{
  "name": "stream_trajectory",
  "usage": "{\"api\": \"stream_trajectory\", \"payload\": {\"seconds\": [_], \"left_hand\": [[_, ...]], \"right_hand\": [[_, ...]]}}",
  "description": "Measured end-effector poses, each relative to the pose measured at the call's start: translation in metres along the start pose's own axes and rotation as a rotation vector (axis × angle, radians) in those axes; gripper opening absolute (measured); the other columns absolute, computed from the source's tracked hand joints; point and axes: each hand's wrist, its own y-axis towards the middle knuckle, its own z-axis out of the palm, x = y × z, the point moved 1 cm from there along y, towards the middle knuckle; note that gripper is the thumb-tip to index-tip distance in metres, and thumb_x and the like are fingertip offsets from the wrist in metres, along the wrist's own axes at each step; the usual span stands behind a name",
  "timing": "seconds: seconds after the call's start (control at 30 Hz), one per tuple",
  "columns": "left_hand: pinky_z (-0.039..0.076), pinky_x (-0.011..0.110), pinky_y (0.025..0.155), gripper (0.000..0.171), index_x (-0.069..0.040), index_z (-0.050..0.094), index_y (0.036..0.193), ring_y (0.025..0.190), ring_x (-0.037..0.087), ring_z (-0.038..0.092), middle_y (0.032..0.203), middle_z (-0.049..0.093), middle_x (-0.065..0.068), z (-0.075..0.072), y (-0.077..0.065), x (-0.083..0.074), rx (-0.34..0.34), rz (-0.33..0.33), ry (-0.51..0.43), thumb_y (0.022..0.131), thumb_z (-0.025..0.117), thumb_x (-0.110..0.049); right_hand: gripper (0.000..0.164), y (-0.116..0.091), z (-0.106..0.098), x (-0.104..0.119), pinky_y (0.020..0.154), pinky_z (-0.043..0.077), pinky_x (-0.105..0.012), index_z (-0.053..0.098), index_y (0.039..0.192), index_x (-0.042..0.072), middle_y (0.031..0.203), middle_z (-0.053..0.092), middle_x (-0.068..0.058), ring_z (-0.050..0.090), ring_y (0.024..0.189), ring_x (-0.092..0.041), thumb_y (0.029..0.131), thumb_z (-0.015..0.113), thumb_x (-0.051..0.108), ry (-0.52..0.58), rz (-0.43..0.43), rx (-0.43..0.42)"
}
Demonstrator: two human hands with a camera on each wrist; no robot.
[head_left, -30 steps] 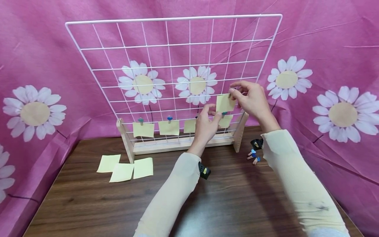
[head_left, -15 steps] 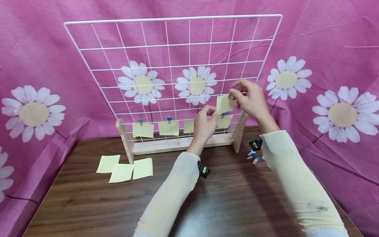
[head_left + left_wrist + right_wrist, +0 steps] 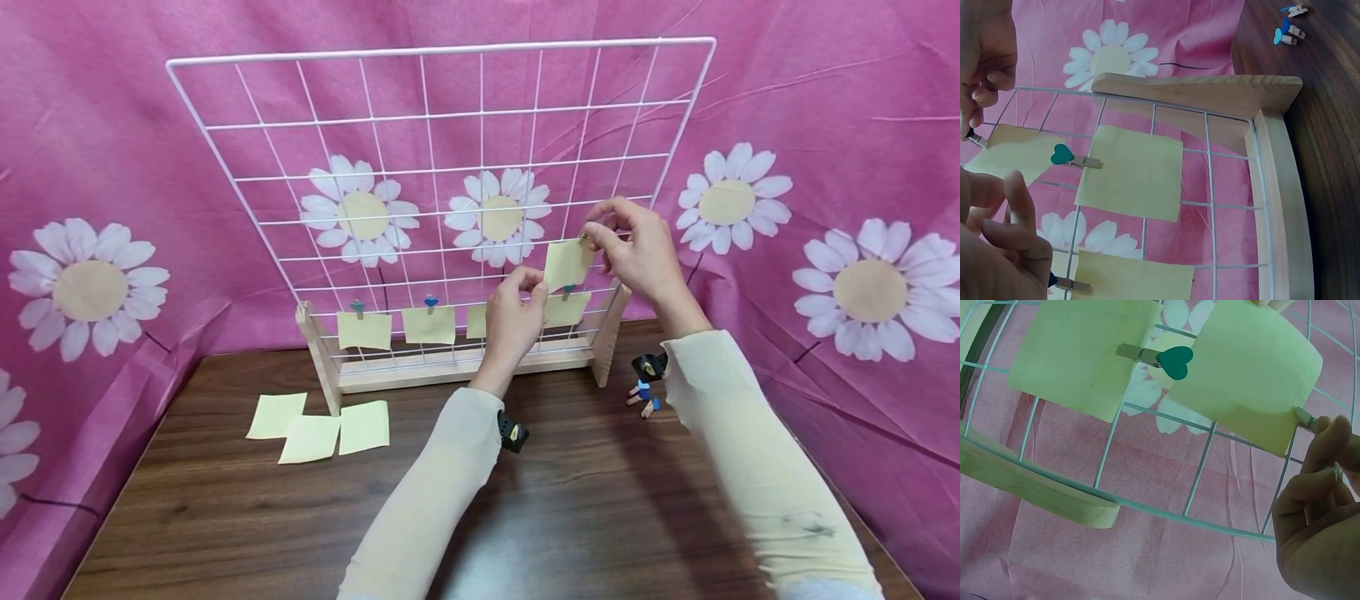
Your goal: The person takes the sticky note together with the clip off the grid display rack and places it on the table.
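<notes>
The note (image 3: pixel 567 264) stands in front of the wire grid (image 3: pixel 441 51), just above a pinned note (image 3: pixel 566 310); your right hand (image 3: pixel 637 250) pinches a clothespin (image 3: pixel 1304 417) at its upper corner. Your left hand (image 3: pixel 513 317) is at the opposite corner, though whether it grips, I can't tell. If the clothespin misses the wire, the note could drop; pinned only there, it may hang askew. The left wrist view shows the clothespin's dark end, hidden from the head view, which alone shows three loose notes (image 3: pixel 309 439) on the counter (image 3: pixel 570 500).

1 lower yellow note (image 3: pixel 476 322) partly hidden by the left hand (image 3: pixel 514 315), itself cut off in the left wrist view
</notes>
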Motion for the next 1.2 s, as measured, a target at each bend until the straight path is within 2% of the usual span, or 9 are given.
{"api": "stream_trajectory", "payload": {"seconds": [0.2,0.43,0.67,0.8,0.87,1.07,1.2], "left_hand": [[0.054,0.027,0.056,0.013,-0.009,0.069,0.111,0.057,0.012,0.064,0.097,0.069,0.002,-0.004,-0.001,0.000,0.017,0.012,0.000,0.101,0.062,-0.014],[0.049,0.028,0.064,0.013,-0.009,0.069,0.109,0.063,0.020,0.066,0.096,0.069,0.003,-0.009,-0.002,0.000,0.003,0.044,0.032,0.100,0.061,-0.013],[0.048,0.032,0.070,0.014,-0.011,0.068,0.109,0.068,0.011,0.057,0.096,0.068,0.002,-0.015,-0.005,0.005,-0.012,0.047,0.097,0.099,0.060,-0.016],[0.045,0.033,0.066,0.014,-0.012,0.067,0.109,0.067,0.012,0.055,0.090,0.067,0.001,-0.020,-0.005,0.005,-0.029,0.060,0.131,0.100,0.058,-0.017],[0.044,0.032,0.063,0.014,-0.011,0.066,0.109,0.065,0.013,0.055,0.087,0.068,0.002,-0.022,-0.005,0.005,-0.026,0.065,0.132,0.101,0.057,-0.016],[0.044,0.028,0.053,0.015,-0.008,0.063,0.114,0.064,0.025,0.064,0.086,0.073,0.007,-0.026,-0.005,0.010,-0.004,0.043,0.071,0.103,0.053,-0.012],[0.045,0.028,0.053,0.016,-0.008,0.063,0.116,0.067,0.028,0.066,0.084,0.074,0.005,-0.029,-0.006,0.011,0.006,0.022,0.041,0.103,0.054,-0.013]], "right_hand": [[0.016,-0.002,0.000,0.001,0.047,0.050,-0.022,0.067,0.109,-0.003,0.077,0.064,-0.012,0.055,0.050,-0.010,0.100,0.063,0.009,0.036,0.012,-0.015],[0.015,-0.007,0.000,0.000,0.045,0.049,-0.022,0.066,0.109,-0.003,0.074,0.065,-0.006,0.054,0.048,-0.010,0.099,0.065,0.008,0.093,-0.003,-0.047],[0.017,-0.013,0.001,-0.004,0.045,0.047,-0.021,0.065,0.112,-0.003,0.076,0.066,-0.010,0.054,0.047,-0.010,0.099,0.065,0.008,0.119,-0.002,-0.041],[0.018,-0.014,0.002,-0.003,0.045,0.049,-0.023,0.065,0.112,-0.003,0.078,0.065,-0.012,0.054,0.048,-0.011,0.099,0.065,0.010,0.116,0.009,-0.032],[0.018,-0.014,0.002,-0.003,0.045,0.048,-0.023,0.065,0.113,-0.003,0.077,0.065,-0.009,0.055,0.047,-0.012,0.099,0.065,0.009,0.111,0.016,-0.028],[0.019,-0.017,0.002,-0.003,0.045,0.047,-0.021,0.065,0.113,-0.003,0.074,0.063,0.007,0.056,0.049,-0.013,0.099,0.066,0.010,0.100,0.029,-0.014],[0.019,-0.021,0.002,-0.003,0.045,0.046,-0.021,0.065,0.114,-0.002,0.075,0.063,0.006,0.055,0.049,-0.013,0.100,0.065,0.011,0.097,0.038,-0.008]]}}
